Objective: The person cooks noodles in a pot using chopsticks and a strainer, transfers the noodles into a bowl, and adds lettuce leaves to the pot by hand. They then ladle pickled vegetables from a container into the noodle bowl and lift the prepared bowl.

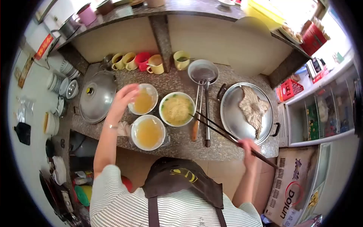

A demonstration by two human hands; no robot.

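Observation:
Long dark chopsticks (223, 132) are held in my right hand (248, 146), at the front edge of the counter below the right pot. Their tips reach the right rim of a white bowl of noodles in broth with green bits (177, 109). My left hand (126, 99) is at the left rim of an upper bowl of yellowish broth (143, 100); its fingers are blurred, and whether they touch the rim I cannot tell. Below it sits another bowl of broth (148, 132), lined with clear plastic. A crumpled cloth (123, 128) lies left of that bowl.
A lidded pot (97, 96) stands left. On the right, a large metal lid (230, 117) bears a grey cloth (253, 108). Strainers (203, 72) with long handles lie between bowls and lid. Yellow and red mugs (143, 60) line the back, under a stone shelf (196, 12).

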